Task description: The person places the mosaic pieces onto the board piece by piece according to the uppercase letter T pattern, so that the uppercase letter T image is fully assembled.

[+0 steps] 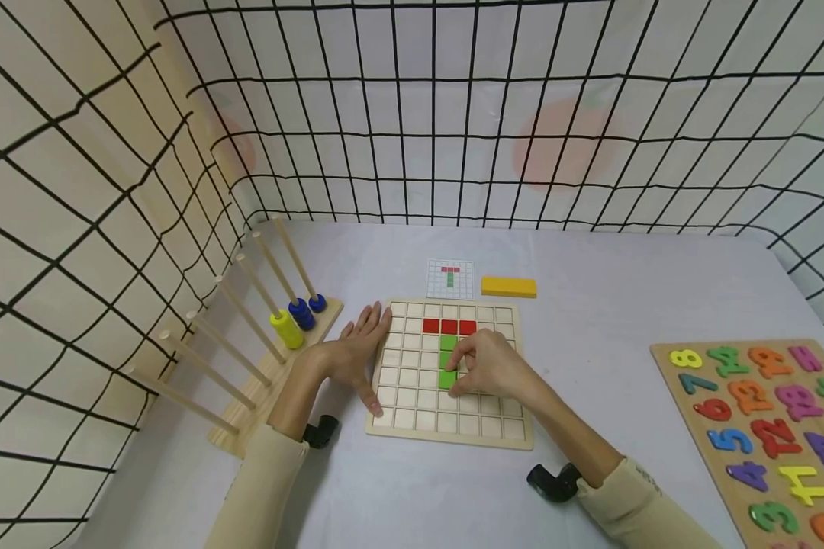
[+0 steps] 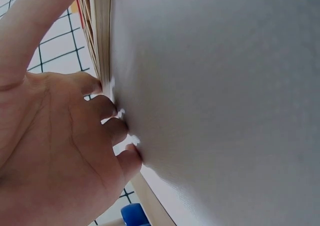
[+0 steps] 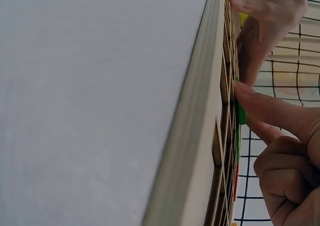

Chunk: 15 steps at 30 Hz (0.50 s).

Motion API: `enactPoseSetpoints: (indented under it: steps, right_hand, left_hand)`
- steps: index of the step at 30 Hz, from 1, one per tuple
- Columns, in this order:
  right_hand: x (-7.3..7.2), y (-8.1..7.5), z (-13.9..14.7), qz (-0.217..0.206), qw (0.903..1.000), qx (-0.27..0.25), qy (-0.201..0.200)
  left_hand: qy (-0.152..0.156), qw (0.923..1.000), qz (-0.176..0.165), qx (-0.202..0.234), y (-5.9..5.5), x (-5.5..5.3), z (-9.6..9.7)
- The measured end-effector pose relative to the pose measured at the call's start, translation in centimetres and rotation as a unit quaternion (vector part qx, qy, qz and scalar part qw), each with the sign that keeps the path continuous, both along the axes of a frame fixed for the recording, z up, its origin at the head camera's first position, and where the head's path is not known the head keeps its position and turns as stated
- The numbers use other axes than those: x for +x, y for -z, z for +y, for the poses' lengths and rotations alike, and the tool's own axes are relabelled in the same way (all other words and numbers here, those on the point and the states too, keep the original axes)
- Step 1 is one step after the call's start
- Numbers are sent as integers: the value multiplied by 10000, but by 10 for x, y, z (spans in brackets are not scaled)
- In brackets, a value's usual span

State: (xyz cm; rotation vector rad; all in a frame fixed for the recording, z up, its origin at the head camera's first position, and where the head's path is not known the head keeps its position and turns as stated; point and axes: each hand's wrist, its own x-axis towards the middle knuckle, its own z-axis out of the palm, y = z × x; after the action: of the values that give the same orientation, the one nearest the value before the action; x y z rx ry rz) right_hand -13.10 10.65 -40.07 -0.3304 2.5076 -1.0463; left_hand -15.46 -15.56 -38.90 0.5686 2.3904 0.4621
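Note:
A wooden grid board lies flat on the table. Near its top, red square tiles form a short row, and green tiles run down from the middle one. My right hand is over the board, pinching the lowest green tile between thumb and index finger. In the right wrist view that green tile stands slightly above the grid, its other fingers curled back. My left hand rests with spread fingers along the board's left edge, its thumb touching the lower left corner.
Behind the board lie a small pattern card showing a red and green T and a yellow block. At left stands a wooden peg rack with yellow and blue rings. A puzzle board of letters and numbers lies right. Black netting surrounds the table.

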Motion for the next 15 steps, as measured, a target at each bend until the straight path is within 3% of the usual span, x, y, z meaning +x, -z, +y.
enactPoseSetpoints:
  steps: [7, 15]
  right_hand:
    - [0, 6, 3, -16, 9995, -200, 227]
    - [-2, 10, 8, -42, 9985, -546, 39]
  left_hand:
    - [65, 10000, 26, -16, 1, -2, 0]
    - [29, 10000, 38, 8, 2, -2, -1]
